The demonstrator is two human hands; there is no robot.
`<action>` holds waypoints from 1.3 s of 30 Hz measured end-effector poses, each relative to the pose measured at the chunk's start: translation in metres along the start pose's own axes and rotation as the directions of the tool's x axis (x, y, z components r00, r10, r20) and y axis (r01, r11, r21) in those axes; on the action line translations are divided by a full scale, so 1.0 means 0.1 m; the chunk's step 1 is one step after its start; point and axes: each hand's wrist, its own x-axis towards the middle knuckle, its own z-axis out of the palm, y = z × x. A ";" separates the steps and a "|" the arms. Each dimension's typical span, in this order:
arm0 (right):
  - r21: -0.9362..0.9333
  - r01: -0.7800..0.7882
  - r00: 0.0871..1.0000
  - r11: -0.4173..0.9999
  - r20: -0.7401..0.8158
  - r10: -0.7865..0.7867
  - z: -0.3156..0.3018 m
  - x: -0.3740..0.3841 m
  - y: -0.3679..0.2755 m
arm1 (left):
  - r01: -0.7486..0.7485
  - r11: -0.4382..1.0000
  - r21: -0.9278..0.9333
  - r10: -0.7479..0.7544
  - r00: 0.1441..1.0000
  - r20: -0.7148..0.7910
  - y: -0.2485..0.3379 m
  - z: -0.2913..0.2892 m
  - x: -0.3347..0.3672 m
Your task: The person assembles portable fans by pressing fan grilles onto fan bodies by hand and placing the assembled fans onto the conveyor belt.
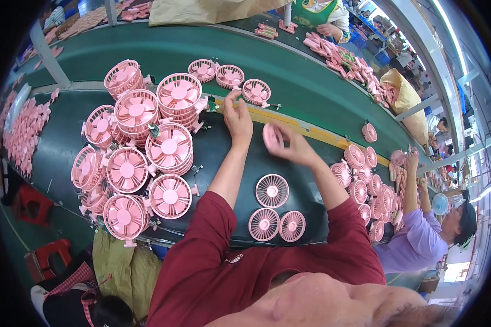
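On the green conveyor belt beyond my hands sit three open pink fan heads with blades inside: one fan head [229,75], another [202,70] to its left and a third [256,91] to its right. My left hand [238,119] reaches up to the middle one, its fingertips closed at the short neck. My right hand [295,146] grips a round pink fan grille [271,138], tilted and slightly blurred, to the right of my left hand. Nearer me on the dark table lie three loose spoked grilles [272,191], [264,224], [292,226].
Tall stacks of pink fan heads [126,170], with small circuit boards, stand at left. Small pink parts [30,128] lie heaped farther left. More grilles [358,192] pile up at right, near a co-worker in purple [414,234]. A yellow rail [305,129] edges the belt.
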 end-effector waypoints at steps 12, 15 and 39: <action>0.782 -0.102 0.912 0.615 -0.174 0.372 -0.25 0.98 0.44 | 0.037 0.998 -0.042 -0.035 0.998 0.044 0.10 0.03 -0.04; 0.555 -0.183 0.854 0.812 -0.319 0.410 -0.25 1.11 0.51 | 0.074 0.995 -0.070 -0.070 0.996 0.059 0.11 0.05 -0.04; -0.005 0.112 0.949 0.994 -0.297 -0.109 0.18 0.57 0.03 | 0.614 0.652 -0.445 -0.383 0.773 0.506 0.14 0.07 -0.13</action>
